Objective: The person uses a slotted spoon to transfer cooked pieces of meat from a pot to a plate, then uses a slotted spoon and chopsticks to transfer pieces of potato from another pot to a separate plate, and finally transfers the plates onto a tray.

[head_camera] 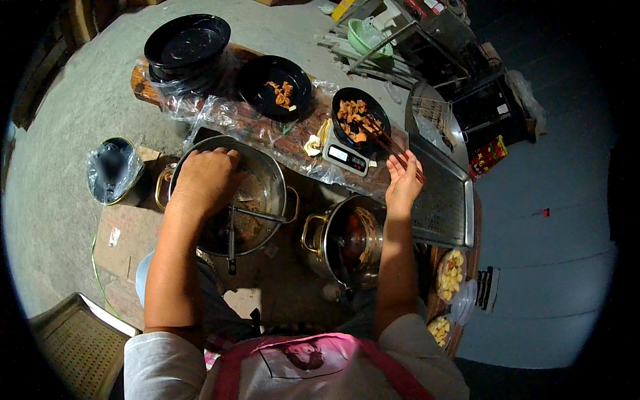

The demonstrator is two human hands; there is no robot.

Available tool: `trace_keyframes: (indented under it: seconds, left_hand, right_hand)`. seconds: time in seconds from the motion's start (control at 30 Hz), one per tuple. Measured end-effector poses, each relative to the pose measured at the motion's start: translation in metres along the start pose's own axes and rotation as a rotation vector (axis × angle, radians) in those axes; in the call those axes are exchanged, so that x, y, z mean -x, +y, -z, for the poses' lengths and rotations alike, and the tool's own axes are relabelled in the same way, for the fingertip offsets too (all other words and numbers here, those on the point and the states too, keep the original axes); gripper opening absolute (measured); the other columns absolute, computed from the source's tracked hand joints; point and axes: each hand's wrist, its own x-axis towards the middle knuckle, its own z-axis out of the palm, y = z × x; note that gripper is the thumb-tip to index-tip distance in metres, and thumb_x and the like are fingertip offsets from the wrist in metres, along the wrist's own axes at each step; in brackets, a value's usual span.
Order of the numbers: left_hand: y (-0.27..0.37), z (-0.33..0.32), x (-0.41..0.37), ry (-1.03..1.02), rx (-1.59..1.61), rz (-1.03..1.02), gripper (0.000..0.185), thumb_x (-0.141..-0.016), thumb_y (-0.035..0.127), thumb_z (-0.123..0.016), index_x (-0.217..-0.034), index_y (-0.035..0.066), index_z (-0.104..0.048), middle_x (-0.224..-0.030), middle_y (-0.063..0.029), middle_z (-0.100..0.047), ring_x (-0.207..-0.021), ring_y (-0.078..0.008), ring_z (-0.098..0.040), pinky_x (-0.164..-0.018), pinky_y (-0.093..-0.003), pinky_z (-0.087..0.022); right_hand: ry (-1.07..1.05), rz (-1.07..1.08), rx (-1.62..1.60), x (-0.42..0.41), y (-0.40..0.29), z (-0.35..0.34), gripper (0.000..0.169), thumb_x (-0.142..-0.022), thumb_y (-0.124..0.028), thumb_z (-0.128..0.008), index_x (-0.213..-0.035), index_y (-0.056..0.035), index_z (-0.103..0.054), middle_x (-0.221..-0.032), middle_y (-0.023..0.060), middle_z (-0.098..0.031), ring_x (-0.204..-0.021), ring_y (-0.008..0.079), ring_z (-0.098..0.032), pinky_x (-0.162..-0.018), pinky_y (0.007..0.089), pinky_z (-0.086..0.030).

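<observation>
My right hand (404,182) holds a pair of dark red chopsticks (395,150), whose tips reach into brown meat pieces (356,116) in a black bowl (382,107). That bowl stands on a digital kitchen scale (345,159) with a lit display. Over the left part of a large steel pot (282,182) is my left hand (207,177), its fingers bent and their tips hidden, so a grip cannot be told. Inside this pot are dark contents and two long-handled utensils (231,245). Another black bowl (250,100) holds a few meat pieces (283,95).
Stacked black bowls (187,40) stand on the plastic-covered wooden table (142,87). A second steel pot (325,250) is below my right forearm. Right of it are a perforated metal tray (469,210) and tubs of pale yellow chunks (451,280). A plastic-lined bin (112,170) stands left.
</observation>
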Motion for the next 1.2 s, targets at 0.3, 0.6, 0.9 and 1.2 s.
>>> trace_keyframes:
  seconds: [0.3,0.6,0.9,1.2]
  left_hand:
    - [-0.001,0.001,0.002,0.012,-0.005,0.029,0.029,-0.079,0.028,-0.059,-0.095,0.004,-0.060,-0.091,-0.0142,-0.062,-0.084,-0.0312,-0.061,-0.076,-0.0399,-0.046]
    - [0.001,0.002,0.003,0.020,-0.011,0.010,0.028,-0.079,0.027,-0.059,-0.094,0.004,-0.060,-0.089,-0.0139,-0.062,-0.082,-0.0304,-0.061,-0.075,-0.0395,-0.047]
    - [-0.001,0.001,0.002,-0.003,0.003,0.004,0.030,-0.080,0.029,-0.058,-0.093,0.002,-0.057,-0.091,-0.0189,-0.060,-0.083,-0.0356,-0.059,-0.073,-0.0428,-0.048]
    - [-0.002,0.001,0.002,-0.007,-0.009,-0.011,0.030,-0.081,0.029,-0.057,-0.095,0.002,-0.056,-0.090,-0.0193,-0.060,-0.082,-0.0357,-0.059,-0.071,-0.0429,-0.048]
  right_hand:
    - [-0.074,0.005,0.122,-0.023,0.003,-0.012,0.029,-0.092,-0.020,-0.047,-0.104,0.0068,-0.050,-0.091,0.0153,-0.056,-0.077,0.0251,-0.063,-0.066,0.0317,-0.054]
    - [-0.011,0.033,0.112,-0.015,-0.002,-0.006,0.028,-0.092,-0.017,-0.045,-0.102,0.0088,-0.050,-0.089,0.0179,-0.058,-0.076,0.0257,-0.064,-0.067,0.0328,-0.054]
    - [-0.020,0.048,0.063,-0.010,-0.012,0.004,0.029,-0.092,-0.018,-0.046,-0.104,0.0083,-0.049,-0.090,0.0185,-0.058,-0.079,0.0253,-0.063,-0.073,0.0339,-0.053]
    - [-0.017,0.095,0.062,-0.008,-0.018,0.000,0.029,-0.092,-0.018,-0.045,-0.102,0.0086,-0.050,-0.088,0.0189,-0.059,-0.077,0.0270,-0.064,-0.071,0.0352,-0.053]
